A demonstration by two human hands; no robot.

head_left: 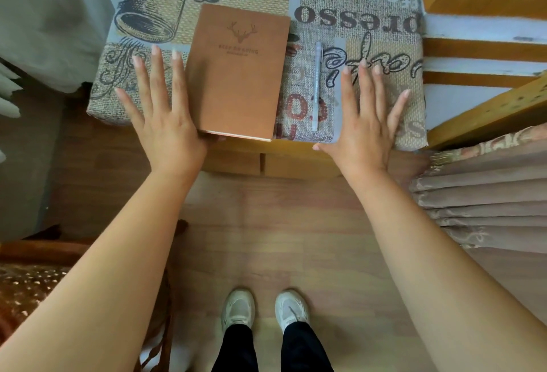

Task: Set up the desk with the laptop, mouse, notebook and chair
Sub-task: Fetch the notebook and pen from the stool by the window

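On the coffee-print worktop the brown notebook lies beside a pen, left hand spread, thumb seemingly beneath its near corner, right hand splayed empty; next, lift and place it.

1 brown notebook w/ deer emblem, 1 clear pen, 1 coffee-print cushion. 2 hands: left hand & right hand. 2 white sneakers. 1 pleated curtain.
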